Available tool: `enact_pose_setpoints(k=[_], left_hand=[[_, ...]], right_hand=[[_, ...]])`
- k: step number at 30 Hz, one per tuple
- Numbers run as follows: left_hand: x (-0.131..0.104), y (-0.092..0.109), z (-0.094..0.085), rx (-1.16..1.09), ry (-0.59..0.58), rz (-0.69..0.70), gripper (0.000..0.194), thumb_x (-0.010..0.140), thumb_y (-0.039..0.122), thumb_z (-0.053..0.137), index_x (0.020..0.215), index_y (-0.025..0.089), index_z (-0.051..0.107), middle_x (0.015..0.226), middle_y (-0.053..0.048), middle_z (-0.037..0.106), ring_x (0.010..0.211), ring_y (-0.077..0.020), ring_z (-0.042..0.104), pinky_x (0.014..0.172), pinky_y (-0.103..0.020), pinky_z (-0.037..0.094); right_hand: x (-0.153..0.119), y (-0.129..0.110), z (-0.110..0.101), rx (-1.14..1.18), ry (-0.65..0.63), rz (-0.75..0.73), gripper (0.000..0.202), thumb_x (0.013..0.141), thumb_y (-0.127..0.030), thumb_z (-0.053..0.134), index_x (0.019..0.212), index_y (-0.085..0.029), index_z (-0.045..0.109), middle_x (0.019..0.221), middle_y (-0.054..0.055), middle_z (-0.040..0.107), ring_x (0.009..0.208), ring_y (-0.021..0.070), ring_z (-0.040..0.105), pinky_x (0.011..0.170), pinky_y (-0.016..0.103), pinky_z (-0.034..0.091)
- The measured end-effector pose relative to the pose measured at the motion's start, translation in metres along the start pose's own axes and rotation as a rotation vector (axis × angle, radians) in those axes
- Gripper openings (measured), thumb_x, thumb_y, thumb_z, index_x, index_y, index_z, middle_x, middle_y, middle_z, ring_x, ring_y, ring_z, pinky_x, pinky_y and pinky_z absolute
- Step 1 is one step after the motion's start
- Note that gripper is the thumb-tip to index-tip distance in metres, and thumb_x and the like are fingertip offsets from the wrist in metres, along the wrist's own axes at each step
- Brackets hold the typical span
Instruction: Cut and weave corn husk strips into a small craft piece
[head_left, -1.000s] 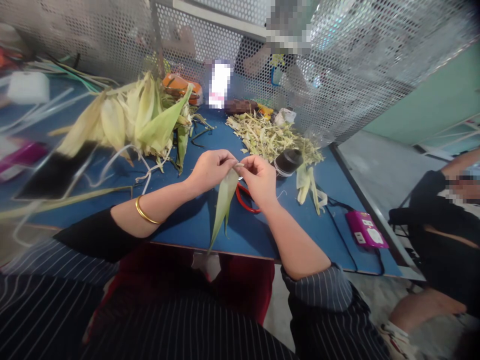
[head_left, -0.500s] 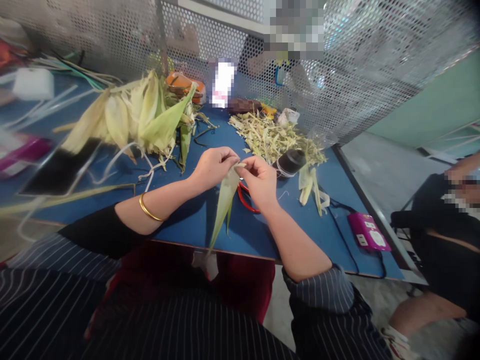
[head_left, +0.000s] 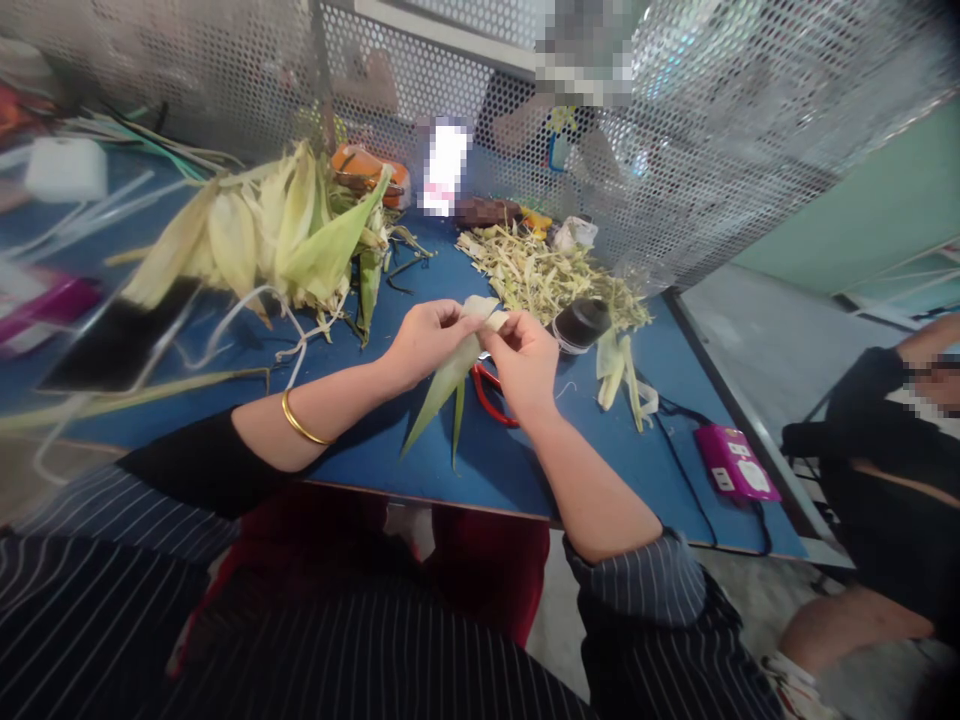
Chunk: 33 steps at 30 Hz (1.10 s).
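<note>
A pale green corn husk (head_left: 444, 388) is pinched between both hands over the blue table (head_left: 345, 430), its pointed ends hanging toward me. My left hand (head_left: 429, 342) grips it near the top, thumb and fingers together. My right hand (head_left: 525, 362) pinches the same husk from the right side. The upper end of the husk looks folded over between my fingertips. Red-handled scissors (head_left: 491, 400) lie on the table just under my right hand, their blades mostly hidden. A dark spool of thread (head_left: 583, 322) lies to the right of that hand.
Large husks (head_left: 277, 225) are heaped at the left, shredded bits (head_left: 532, 265) behind the spool. A lit phone (head_left: 445, 168) leans by the mesh partition (head_left: 420, 85). A purple power box (head_left: 739, 463) with cables is at the right; a person (head_left: 892, 480) sits beyond.
The top of the husk has come up and folded over between my fingers. Its hanging tip has risen and swung left. Both hands have shifted slightly and still hold it.
</note>
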<state>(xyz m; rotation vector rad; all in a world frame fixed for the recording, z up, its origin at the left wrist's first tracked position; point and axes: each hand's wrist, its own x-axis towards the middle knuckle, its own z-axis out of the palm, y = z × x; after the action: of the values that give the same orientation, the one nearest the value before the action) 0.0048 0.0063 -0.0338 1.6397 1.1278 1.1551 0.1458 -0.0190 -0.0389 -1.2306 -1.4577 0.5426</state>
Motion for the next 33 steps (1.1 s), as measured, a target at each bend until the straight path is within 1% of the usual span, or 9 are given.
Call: enact_pose_setpoints(k=[3,7,11,16,18,22,24,31,33], left_hand=[[-0.001,-0.004,0.005,-0.008,0.005,-0.017,0.036,0.082,0.042,0.055,0.059,0.016,0.05,0.056,0.003,0.042,0.054,-0.0085,0.034,0.049,-0.023,0.024],[-0.001,-0.007,0.007,0.009,0.036,-0.008,0.036,0.082,0.041,0.055,0.057,0.017,0.047,0.056,0.003,0.039,0.055,-0.0088,0.033,0.049,-0.024,0.023],[-0.001,-0.006,0.006,0.0,0.043,-0.021,0.038,0.081,0.041,0.055,0.055,0.018,0.042,0.056,0.004,0.035,0.054,-0.0087,0.031,0.048,-0.024,0.022],[0.0,-0.006,0.006,0.006,0.052,-0.051,0.041,0.081,0.042,0.055,0.054,0.019,0.036,0.054,0.005,0.03,0.052,-0.0086,0.027,0.047,-0.025,0.02],[0.001,-0.008,0.005,0.01,0.072,-0.033,0.04,0.081,0.042,0.055,0.054,0.019,0.037,0.054,0.005,0.031,0.053,-0.0089,0.028,0.048,-0.025,0.021],[0.003,-0.01,0.003,0.083,0.12,0.016,0.04,0.082,0.042,0.054,0.053,0.019,0.039,0.053,0.004,0.035,0.054,-0.0099,0.03,0.05,-0.026,0.022],[0.003,-0.009,0.002,0.137,0.126,0.02,0.041,0.082,0.042,0.053,0.053,0.019,0.038,0.052,0.004,0.033,0.053,-0.0101,0.029,0.05,-0.027,0.022],[0.002,-0.005,0.0,0.198,0.128,0.072,0.039,0.083,0.039,0.053,0.053,0.019,0.037,0.051,0.004,0.035,0.054,-0.0105,0.031,0.051,-0.027,0.022],[0.003,-0.005,0.0,0.198,0.142,0.08,0.04,0.083,0.039,0.054,0.053,0.019,0.037,0.051,0.004,0.035,0.054,-0.0104,0.031,0.052,-0.027,0.023]], right_hand=[[0.001,-0.002,-0.001,-0.056,0.01,-0.034,0.02,0.077,-0.029,0.066,0.068,-0.019,0.051,0.06,-0.006,0.046,0.055,0.0079,0.039,0.054,0.022,0.035],[0.0,0.0,0.0,-0.083,0.009,-0.063,0.018,0.079,-0.03,0.065,0.071,-0.019,0.053,0.061,-0.006,0.05,0.055,0.0083,0.042,0.055,0.023,0.037],[-0.002,-0.002,0.0,-0.138,0.03,-0.138,0.01,0.081,-0.027,0.062,0.077,-0.02,0.057,0.068,-0.003,0.057,0.061,0.01,0.051,0.063,0.025,0.045],[-0.006,-0.008,-0.001,-0.182,0.016,-0.254,0.008,0.083,-0.026,0.059,0.078,-0.02,0.059,0.074,-0.002,0.061,0.069,0.0116,0.055,0.072,0.028,0.046],[-0.006,-0.007,0.0,-0.152,-0.003,-0.209,0.008,0.08,-0.026,0.062,0.081,-0.02,0.058,0.075,-0.002,0.061,0.068,0.0115,0.055,0.071,0.028,0.047],[-0.004,-0.002,0.003,-0.104,-0.091,-0.008,0.016,0.073,-0.028,0.069,0.078,-0.019,0.055,0.065,-0.005,0.056,0.058,0.0095,0.048,0.059,0.025,0.042],[-0.005,-0.002,0.003,-0.097,-0.108,0.007,0.015,0.075,-0.027,0.067,0.074,-0.019,0.055,0.064,-0.005,0.055,0.056,0.0088,0.047,0.058,0.025,0.041],[-0.011,-0.013,0.001,-0.156,-0.045,-0.213,0.008,0.083,-0.027,0.059,0.078,-0.02,0.058,0.072,-0.002,0.06,0.068,0.0117,0.054,0.071,0.027,0.046],[-0.011,-0.013,0.001,-0.159,-0.039,-0.242,0.006,0.083,-0.026,0.059,0.079,-0.021,0.058,0.074,-0.002,0.061,0.07,0.0119,0.055,0.072,0.027,0.046]])
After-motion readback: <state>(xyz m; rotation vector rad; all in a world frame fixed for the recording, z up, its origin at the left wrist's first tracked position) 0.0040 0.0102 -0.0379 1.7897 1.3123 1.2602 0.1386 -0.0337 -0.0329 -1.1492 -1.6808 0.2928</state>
